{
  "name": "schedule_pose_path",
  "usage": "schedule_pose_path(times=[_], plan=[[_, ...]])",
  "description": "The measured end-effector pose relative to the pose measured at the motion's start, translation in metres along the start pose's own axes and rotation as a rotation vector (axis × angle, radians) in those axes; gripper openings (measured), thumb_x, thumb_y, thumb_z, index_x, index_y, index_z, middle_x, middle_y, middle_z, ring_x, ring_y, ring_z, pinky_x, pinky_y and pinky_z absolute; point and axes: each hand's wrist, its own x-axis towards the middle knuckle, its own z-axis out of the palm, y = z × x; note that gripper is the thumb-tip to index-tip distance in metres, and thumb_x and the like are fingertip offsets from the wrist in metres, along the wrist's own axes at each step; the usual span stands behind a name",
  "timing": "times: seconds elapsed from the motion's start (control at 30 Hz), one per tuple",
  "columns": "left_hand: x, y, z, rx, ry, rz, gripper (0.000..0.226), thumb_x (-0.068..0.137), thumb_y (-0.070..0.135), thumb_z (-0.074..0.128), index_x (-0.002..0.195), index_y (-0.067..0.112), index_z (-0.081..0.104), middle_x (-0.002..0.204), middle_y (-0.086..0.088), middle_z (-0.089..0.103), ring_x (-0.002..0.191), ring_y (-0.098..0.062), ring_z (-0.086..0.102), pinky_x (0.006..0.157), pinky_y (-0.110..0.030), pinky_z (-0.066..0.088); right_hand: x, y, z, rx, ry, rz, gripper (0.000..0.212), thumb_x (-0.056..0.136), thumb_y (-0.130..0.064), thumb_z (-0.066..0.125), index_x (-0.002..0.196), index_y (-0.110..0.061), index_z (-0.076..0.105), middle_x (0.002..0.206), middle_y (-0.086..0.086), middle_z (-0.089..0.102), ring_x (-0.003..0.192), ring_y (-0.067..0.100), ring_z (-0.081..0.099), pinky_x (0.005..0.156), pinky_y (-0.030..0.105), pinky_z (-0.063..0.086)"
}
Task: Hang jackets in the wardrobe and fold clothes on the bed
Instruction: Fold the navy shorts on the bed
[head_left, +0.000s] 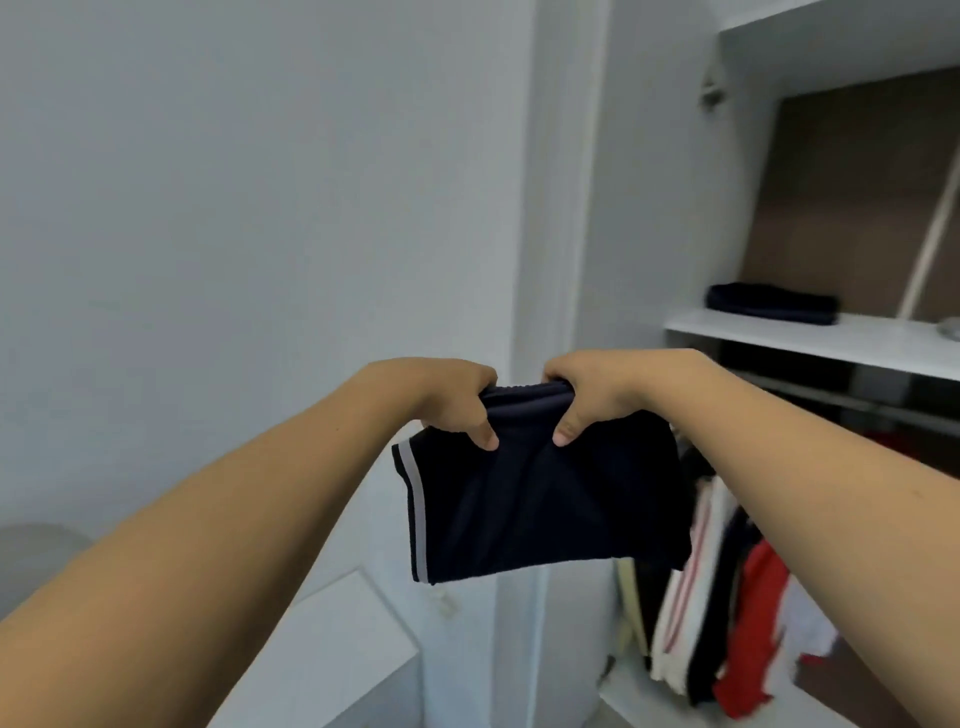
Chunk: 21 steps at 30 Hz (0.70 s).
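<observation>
A folded dark navy garment (540, 504) with a white stripe down its left edge hangs in the air at the centre of the view. My left hand (457, 400) grips its top left corner and my right hand (592, 389) grips its top right. Both hands are raised in front of the open wardrobe (691, 208). Another folded dark garment (771, 304) lies on the white wardrobe shelf (831, 340) to the upper right. Below the shelf, several clothes (727, 613) in white, red and black hang from a rail (852, 402).
A plain white wall fills the left half. A white cabinet top (332, 660) sits at the lower left, with a grey rounded object (36, 566) at the far left edge. A small grey item (950, 328) rests on the shelf's right end.
</observation>
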Motion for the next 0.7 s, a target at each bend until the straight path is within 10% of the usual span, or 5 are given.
schedule_pose_path(times=[0.27,0.7], plan=[[0.132,0.167,-0.001,0.146,-0.002,0.218,0.036,0.083,0.040,0.071,0.105,0.024,0.047,0.102,0.006,0.056,0.097,-0.024,0.059,0.089,-0.043,0.052,-0.055,0.175,-0.033,-0.074,-0.003,0.375,0.045,0.077,-0.022,0.069,0.111,-0.026,0.041,0.111,-0.002,0.051,0.100,0.027,0.056,0.089,0.044,0.050],[0.305,0.276,-0.080,0.354,0.636,0.554,0.029,0.090,0.036,0.056,0.098,0.021,0.032,0.079,0.003,0.051,0.064,-0.016,0.048,0.050,-0.031,0.027,-0.041,0.321,-0.128,-0.308,0.668,0.460,0.039,0.087,-0.014,0.060,0.119,-0.024,0.042,0.113,0.001,0.044,0.088,0.026,0.054,0.076,0.041,0.048]])
